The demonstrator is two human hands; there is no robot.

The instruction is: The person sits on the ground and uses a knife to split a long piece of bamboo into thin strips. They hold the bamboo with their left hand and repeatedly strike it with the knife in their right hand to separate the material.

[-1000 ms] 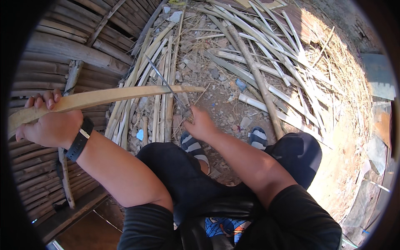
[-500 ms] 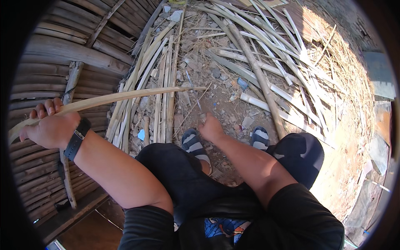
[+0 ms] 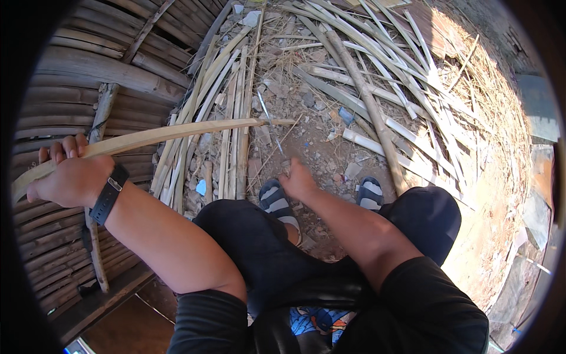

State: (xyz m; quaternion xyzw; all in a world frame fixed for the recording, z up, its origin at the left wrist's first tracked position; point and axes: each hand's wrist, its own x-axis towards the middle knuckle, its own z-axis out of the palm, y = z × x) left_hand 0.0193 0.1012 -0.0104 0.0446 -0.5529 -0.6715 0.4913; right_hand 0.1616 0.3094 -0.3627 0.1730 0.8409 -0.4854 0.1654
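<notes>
On the far left my left hand (image 3: 71, 171), with a dark watch on its wrist, is closed round a long pale bamboo strip (image 3: 177, 131). The strip runs across in front of me to the right and bends a little. My right hand (image 3: 299, 179) is closed low in the middle, above the sandalled feet, on a knife. Its thin bright blade (image 3: 263, 105) points away from me and crosses the strip near its right end. The handle is mostly hidden in my fist. Whether the blade's edge bites into the strip I cannot tell.
Split bamboo strips (image 3: 239, 141) lie lengthwise beside the slatted bamboo wall (image 3: 65, 118) on the left. More strips (image 3: 407, 82) lie crossed at the far right, with a round pole (image 3: 365, 97) over them. Rubble and shavings cover the ground (image 3: 321, 147) between.
The knife blade has tilted slightly and catches more light, its tip a little farther left. The strip's right end has risen slightly in the picture. Both hands keep their hold.
</notes>
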